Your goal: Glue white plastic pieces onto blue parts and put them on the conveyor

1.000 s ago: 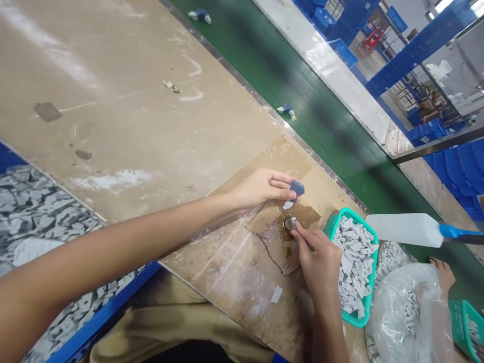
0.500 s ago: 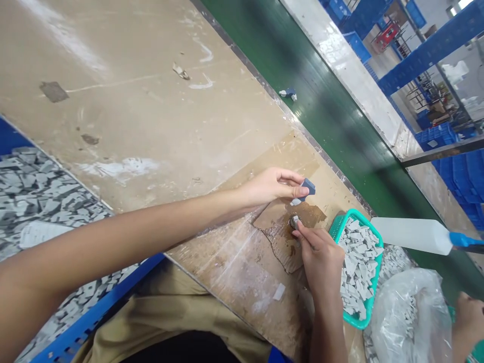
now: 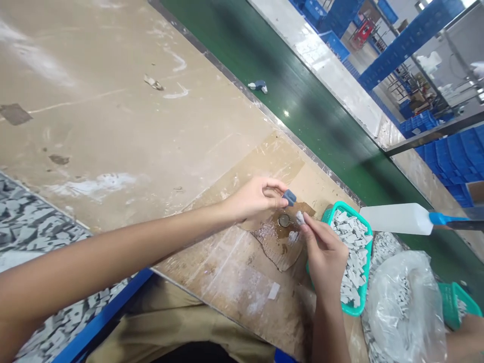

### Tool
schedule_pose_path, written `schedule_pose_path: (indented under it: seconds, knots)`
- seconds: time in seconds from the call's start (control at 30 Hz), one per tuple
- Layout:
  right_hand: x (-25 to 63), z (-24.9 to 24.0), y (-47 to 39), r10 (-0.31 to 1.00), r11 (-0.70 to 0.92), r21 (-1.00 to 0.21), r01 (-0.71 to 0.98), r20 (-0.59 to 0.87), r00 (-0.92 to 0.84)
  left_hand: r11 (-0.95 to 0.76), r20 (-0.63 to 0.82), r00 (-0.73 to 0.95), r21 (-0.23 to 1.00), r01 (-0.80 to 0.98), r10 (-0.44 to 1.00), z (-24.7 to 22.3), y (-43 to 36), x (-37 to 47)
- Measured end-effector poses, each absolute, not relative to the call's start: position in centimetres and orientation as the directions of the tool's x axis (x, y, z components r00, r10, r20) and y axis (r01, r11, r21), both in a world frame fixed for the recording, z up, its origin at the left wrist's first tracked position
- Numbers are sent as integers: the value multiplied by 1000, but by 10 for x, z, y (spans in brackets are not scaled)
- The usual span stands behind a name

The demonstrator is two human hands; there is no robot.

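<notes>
My left hand (image 3: 262,197) pinches a small blue-grey plastic piece (image 3: 289,197) between thumb and fingertips. In my right hand (image 3: 327,244) a small pale grey plastic piece (image 3: 300,218) is gripped by thumb and forefinger, just below the blue-grey one; the two look apart. Under both hands lies a torn, wet-stained cardboard sheet (image 3: 282,254). A small round metal dish (image 3: 283,220) rests on it, beside my right fingertips. Close to the dish shows a whitish patch on the cardboard, too unclear to name.
Right of my right hand stands a green basket (image 3: 366,290) of pale grey pieces. Beyond it are a white bottle (image 3: 397,218), a clear plastic bag (image 3: 401,302) and another person's arm (image 3: 467,335). A green conveyor belt (image 3: 302,106) carries one blue-and-white piece (image 3: 259,86). Grey pieces (image 3: 34,217) fill a bin at left.
My right hand has lifted the pale grey piece off the round dish, uncovering the dish. My left hand still holds the blue-grey piece, now turned somewhat. The whole view has shifted.
</notes>
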State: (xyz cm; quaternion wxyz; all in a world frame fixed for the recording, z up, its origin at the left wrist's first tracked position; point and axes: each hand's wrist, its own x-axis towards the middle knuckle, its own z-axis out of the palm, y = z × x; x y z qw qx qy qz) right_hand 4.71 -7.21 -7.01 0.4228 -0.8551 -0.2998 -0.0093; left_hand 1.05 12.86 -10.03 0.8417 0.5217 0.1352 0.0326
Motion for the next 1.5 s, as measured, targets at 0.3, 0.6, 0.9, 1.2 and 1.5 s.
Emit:
schedule_pose_path:
  seconds: [0.3, 0.6, 0.9, 1.2, 1.5]
  knots:
    - [45, -66, -77, 489, -292, -741, 605, 428, 760, 438, -192, 981, 881, 181, -20, -98, 112, 4]
    - [45, -67, -75, 574, -276, -705, 653, 424, 700, 422, -144, 990, 897, 132, -5, -97, 107, -3]
    - [46, -71, -74, 626, -269, -657, 705, 437, 646, 342, -182, 972, 932, 122, 150, -82, 100, -13]
    - [48, -72, -69, 712, -232, -718, 656, 334, 618, 278, -197, 970, 948, 152, 141, -83, 105, -12]
    - [56, -59, -91, 194, -356, -760, 543, 508, 839, 769, -406, 911, 559, 309, -71, -69, 125, -3]
